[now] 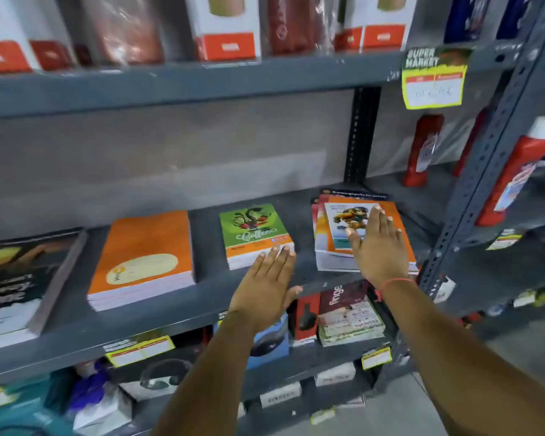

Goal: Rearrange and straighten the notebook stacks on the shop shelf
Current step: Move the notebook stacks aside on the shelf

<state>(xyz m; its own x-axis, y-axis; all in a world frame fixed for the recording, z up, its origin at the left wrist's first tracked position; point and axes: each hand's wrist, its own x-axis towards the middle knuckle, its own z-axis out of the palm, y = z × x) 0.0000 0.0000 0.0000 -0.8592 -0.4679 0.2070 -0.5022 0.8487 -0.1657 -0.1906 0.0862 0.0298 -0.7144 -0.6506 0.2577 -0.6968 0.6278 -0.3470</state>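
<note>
Several notebook stacks lie on the grey shelf point(158, 313). The rightmost stack point(331, 234) has orange covers and is fanned out unevenly. My right hand point(378, 247) rests flat on top of it, fingers spread, holding nothing. To its left is a stack with a green cover point(252, 231). My left hand point(265, 287) is open just in front of it, fingertips touching its front edge. Further left lie a plain orange stack point(145, 256) and a dark-covered stack point(16, 284) at the frame's left edge.
A perforated upright post point(472, 184) stands right of the uneven stack. Red bottles point(422, 149) stand behind and to the right. Boxes point(227, 29) fill the shelf above, with a yellow price tag point(433, 80) on its edge. Packaged goods and books point(350, 313) sit on lower shelves.
</note>
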